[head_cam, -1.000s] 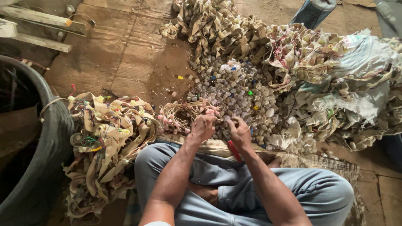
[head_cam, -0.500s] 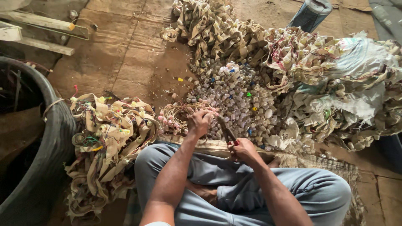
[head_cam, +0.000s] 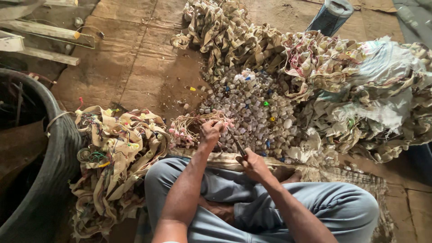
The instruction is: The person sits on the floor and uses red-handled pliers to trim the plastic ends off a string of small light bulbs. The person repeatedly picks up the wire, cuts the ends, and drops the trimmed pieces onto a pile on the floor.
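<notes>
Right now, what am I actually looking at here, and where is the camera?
The camera sits on a person's head and looks down at their lap as they sit cross-legged on a wooden floor. The left hand grips a small bundle of thin wires. The right hand holds a slim dark tool pointed at that bundle. Ahead lies a heap of small pale caps. Piles of tan strips with wires lie on the left and right, and a dark tub stands at the far left.
</notes>
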